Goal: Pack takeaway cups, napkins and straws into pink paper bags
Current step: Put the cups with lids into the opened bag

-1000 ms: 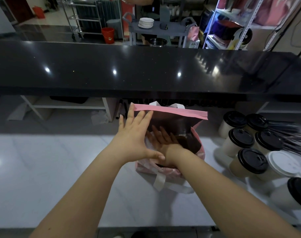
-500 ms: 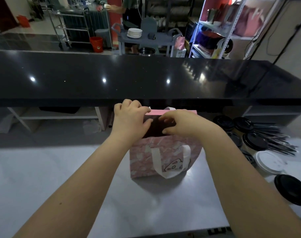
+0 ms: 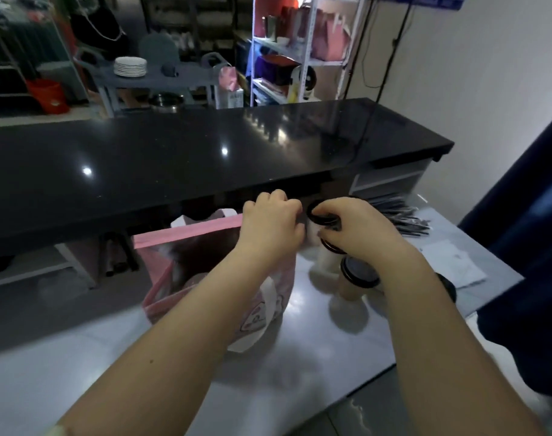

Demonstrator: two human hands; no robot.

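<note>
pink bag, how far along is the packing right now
Done: the pink bag stands open on the table; its inside is too dark to read. In hand: the left hand holds the bag's rim while the right hand grips the lidded cup. Left: that cup, the other cups, the straws and the white paper sheets all sit outside the bag.

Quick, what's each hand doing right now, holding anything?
Left hand: closed, gripping the pink bag by its rim.
Right hand: closed on a black-lidded cup, held from above.
</note>
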